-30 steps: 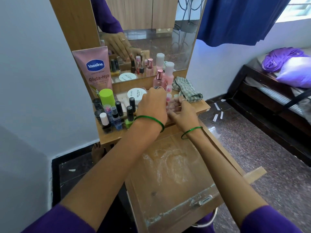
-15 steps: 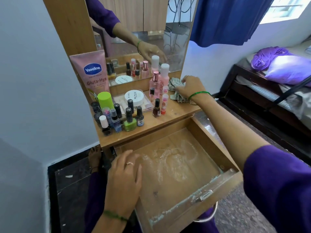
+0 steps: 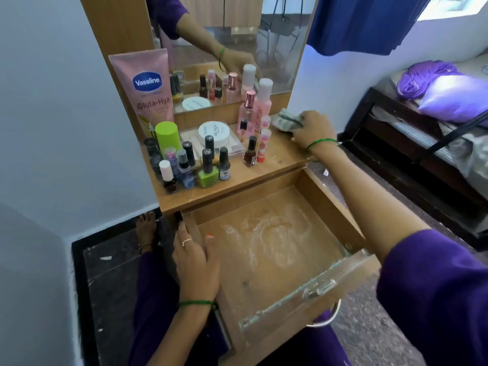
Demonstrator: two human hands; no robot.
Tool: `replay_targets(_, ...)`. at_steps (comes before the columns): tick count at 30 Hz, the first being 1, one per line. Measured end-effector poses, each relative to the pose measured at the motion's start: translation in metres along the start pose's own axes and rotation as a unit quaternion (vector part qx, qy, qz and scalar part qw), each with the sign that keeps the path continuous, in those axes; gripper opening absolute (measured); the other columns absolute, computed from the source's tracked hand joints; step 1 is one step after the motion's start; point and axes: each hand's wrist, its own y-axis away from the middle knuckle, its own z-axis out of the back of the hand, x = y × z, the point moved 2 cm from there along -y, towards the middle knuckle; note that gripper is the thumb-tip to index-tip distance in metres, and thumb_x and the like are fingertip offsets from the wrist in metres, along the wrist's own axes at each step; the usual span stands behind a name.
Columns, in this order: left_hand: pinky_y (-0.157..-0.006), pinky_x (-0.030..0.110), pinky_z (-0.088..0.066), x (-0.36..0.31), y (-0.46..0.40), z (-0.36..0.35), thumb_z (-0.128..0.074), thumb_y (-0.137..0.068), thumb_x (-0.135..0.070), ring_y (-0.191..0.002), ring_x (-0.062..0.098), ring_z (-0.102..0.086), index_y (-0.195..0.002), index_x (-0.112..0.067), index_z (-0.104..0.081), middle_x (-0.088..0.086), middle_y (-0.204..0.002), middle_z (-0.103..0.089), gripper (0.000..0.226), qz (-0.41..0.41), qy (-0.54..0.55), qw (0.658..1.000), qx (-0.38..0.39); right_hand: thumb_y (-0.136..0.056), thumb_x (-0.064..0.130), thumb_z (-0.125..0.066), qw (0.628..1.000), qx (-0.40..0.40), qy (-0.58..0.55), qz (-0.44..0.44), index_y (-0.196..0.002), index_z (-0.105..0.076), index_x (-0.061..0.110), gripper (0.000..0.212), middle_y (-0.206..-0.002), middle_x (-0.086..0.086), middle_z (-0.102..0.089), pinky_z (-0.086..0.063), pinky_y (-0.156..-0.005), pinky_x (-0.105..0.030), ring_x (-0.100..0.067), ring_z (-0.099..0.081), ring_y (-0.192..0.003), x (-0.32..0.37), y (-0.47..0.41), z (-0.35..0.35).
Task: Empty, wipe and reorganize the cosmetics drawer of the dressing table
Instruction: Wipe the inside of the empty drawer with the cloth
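Note:
The wooden drawer (image 3: 332,212) stands pulled out, with nothing in it but white powdery smears on its bottom. My left hand (image 3: 196,262) grips its left side wall, thumb inside. My right hand (image 3: 313,130) reaches to the right end of the dressing table top (image 3: 280,157) and grips a crumpled grey-green checked cloth (image 3: 286,120). Cosmetics crowd the table top: a pink Vaseline tube (image 3: 149,85), a lime-green cap (image 3: 167,134), several nail polish bottles (image 3: 208,167), a white round jar (image 3: 214,132) and pink bottles (image 3: 260,107).
The mirror (image 3: 237,46) behind the table reflects my arm and the bottles. A white wall is at the left, a bed (image 3: 427,133) with purple bedding at the right, a blue curtain (image 3: 369,22) above. My foot (image 3: 145,228) rests on the dark floor beside the table.
Both hands left the bottles on the table top. My left hand dropped to the drawer's left wall and closed on it. My right hand reached right and took hold of the cloth.

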Motion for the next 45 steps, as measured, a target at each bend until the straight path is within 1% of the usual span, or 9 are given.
replay_targets(5, -0.103, 0.052, -0.04, 0.014, -0.016, -0.007, -0.039, -0.097, -0.024, -0.124, 0.033, -0.047, -0.142, -0.005, -0.032, 0.018, -0.138, -0.045, 0.049, 0.004, 0.028, 0.999, -0.016, -0.082, 0.025, -0.06, 0.991, -0.041, -0.127, -0.024, -0.087, -0.068, 0.006, 0.021, -0.073, -0.008, -0.059, -0.033, -0.058, -0.021, -0.022, -0.056, -0.07, -0.034, 0.086, 0.041)
replay_targets(9, -0.104, 0.051, -0.039, 0.014, -0.02, -0.012, -0.042, -0.097, -0.019, -0.123, 0.035, -0.047, -0.142, -0.003, -0.03, 0.021, -0.137, -0.046, 0.05, 0.007, 0.029, 0.999, -0.028, -0.083, 0.011, -0.059, 0.989, 0.084, -0.117, -0.028, -0.094, -0.068, 0.013, 0.014, -0.067, -0.001, -0.063, -0.047, -0.047, -0.013, -0.009, -0.058, -0.049, -0.05, 0.149, 0.031)
replay_targets(13, -0.11, 0.048, -0.034, 0.007, -0.024, -0.014, -0.045, -0.095, -0.012, -0.129, 0.035, -0.042, -0.143, 0.001, -0.027, 0.023, -0.14, -0.041, 0.053, 0.005, 0.039, 0.999, -0.037, -0.083, 0.006, -0.056, 0.988, 0.124, -0.089, -0.026, -0.101, -0.066, 0.013, 0.022, -0.084, -0.006, -0.07, -0.052, -0.053, -0.028, -0.022, -0.062, -0.06, -0.055, 0.16, 0.003)
replay_targets(17, -0.106, 0.049, -0.038, 0.004, -0.025, -0.014, -0.041, -0.095, -0.009, -0.123, 0.036, -0.046, -0.142, -0.001, -0.029, 0.023, -0.136, -0.044, 0.049, 0.011, 0.023, 0.998, -0.049, -0.088, 0.016, -0.053, 0.991, 0.133, 0.015, 0.012, -0.12, -0.054, 0.006, 0.033, -0.107, -0.017, -0.065, -0.048, -0.08, -0.035, -0.034, -0.061, -0.096, -0.053, 0.143, -0.036)
replay_targets(20, -0.101, 0.051, -0.042, 0.003, -0.023, -0.014, -0.04, -0.096, -0.012, -0.12, 0.037, -0.049, -0.142, -0.005, -0.028, 0.021, -0.134, -0.046, 0.049, 0.005, 0.007, 0.999, -0.052, -0.096, 0.029, -0.042, 0.963, 0.249, 0.105, -0.004, -0.136, -0.033, 0.001, 0.05, -0.139, -0.023, -0.039, -0.038, -0.102, -0.04, -0.038, -0.043, -0.124, -0.053, 0.143, -0.071)
replay_targets(23, -0.1, 0.05, -0.043, 0.003, -0.022, -0.014, -0.039, -0.097, -0.013, -0.12, 0.036, -0.049, -0.144, -0.006, -0.027, 0.021, -0.135, -0.046, 0.049, 0.012, 0.001, 0.998, -0.054, -0.099, 0.031, -0.036, 0.958, 0.27, 0.092, -0.005, -0.149, -0.007, 0.01, 0.062, -0.157, -0.016, -0.003, -0.021, -0.115, -0.045, -0.039, -0.015, -0.141, -0.048, 0.144, -0.082)
replay_targets(29, -0.099, 0.048, -0.045, 0.004, -0.02, -0.014, -0.038, -0.098, -0.016, -0.119, 0.034, -0.05, -0.144, -0.008, -0.026, 0.019, -0.135, -0.047, 0.048, 0.012, -0.011, 0.998, -0.054, -0.096, 0.018, -0.043, 0.95, 0.292, 0.109, 0.017, -0.15, 0.009, 0.018, 0.074, -0.157, -0.004, 0.016, -0.008, -0.118, -0.051, -0.035, 0.004, -0.145, -0.046, 0.149, -0.093)
replay_targets(35, -0.1, 0.045, -0.044, 0.004, -0.019, -0.014, -0.038, -0.099, -0.017, -0.122, 0.033, -0.05, -0.146, -0.008, -0.025, 0.018, -0.138, -0.046, 0.049, 0.016, -0.014, 0.999, -0.048, -0.093, -0.001, -0.03, 0.96, 0.267, 0.087, 0.001, -0.15, 0.006, 0.018, 0.07, -0.158, -0.004, 0.012, -0.006, -0.117, -0.053, -0.033, 0.007, -0.145, -0.051, 0.14, -0.094)
replay_targets(45, -0.101, 0.047, -0.043, 0.002, -0.017, -0.013, -0.037, -0.099, -0.018, -0.125, 0.034, -0.047, -0.148, -0.008, -0.021, 0.017, -0.141, -0.043, 0.052, 0.02, -0.02, 0.998, -0.056, -0.094, -0.003, -0.031, 0.962, 0.265, 0.07, 0.014, -0.15, 0.006, 0.021, 0.072, -0.158, -0.002, 0.013, 0.001, -0.117, -0.051, -0.03, 0.011, -0.145, -0.054, 0.145, -0.099)
